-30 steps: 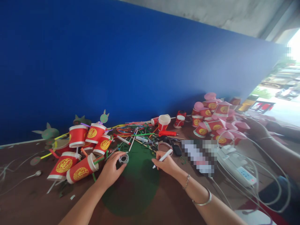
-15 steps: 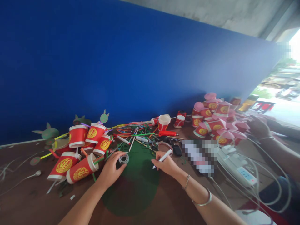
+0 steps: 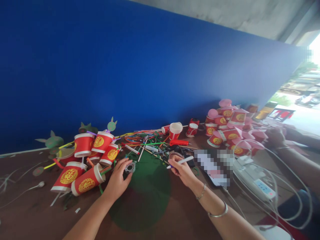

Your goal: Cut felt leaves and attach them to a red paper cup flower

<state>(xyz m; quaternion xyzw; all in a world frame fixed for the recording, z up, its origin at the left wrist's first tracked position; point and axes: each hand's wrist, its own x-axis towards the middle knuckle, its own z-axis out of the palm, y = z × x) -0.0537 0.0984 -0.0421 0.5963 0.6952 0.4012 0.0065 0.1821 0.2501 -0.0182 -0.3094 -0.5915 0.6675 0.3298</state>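
My left hand [image 3: 120, 178] grips a small round ring-shaped object [image 3: 129, 169], grey with a pale notched face, between thumb and fingers. A white marker [image 3: 184, 160] is pinched in my right hand [image 3: 180, 168], its tip pointing left above the table. Between and below both hands lies a large dark green circle [image 3: 147, 200] on the brown table [image 3: 100, 226]. Past my hands is a heap of coloured sticks [image 3: 147, 136], with a red-capped marker [image 3: 132, 149] and a red tool [image 3: 179, 142] among them.
Red paper cups [image 3: 83, 145] with green rabbit heads crowd the left. Pink-topped cups [image 3: 232, 133] are piled at the right. A phone [image 3: 212, 168], a power strip [image 3: 263, 188] with looping white cables, and another person's arms [image 3: 297, 160] are right. A blue wall [image 3: 125, 66] stands behind.
My right hand has moved slightly up and to the right with the marker, which now lies flatter. My left hand has shifted slightly left with the ring-shaped object.
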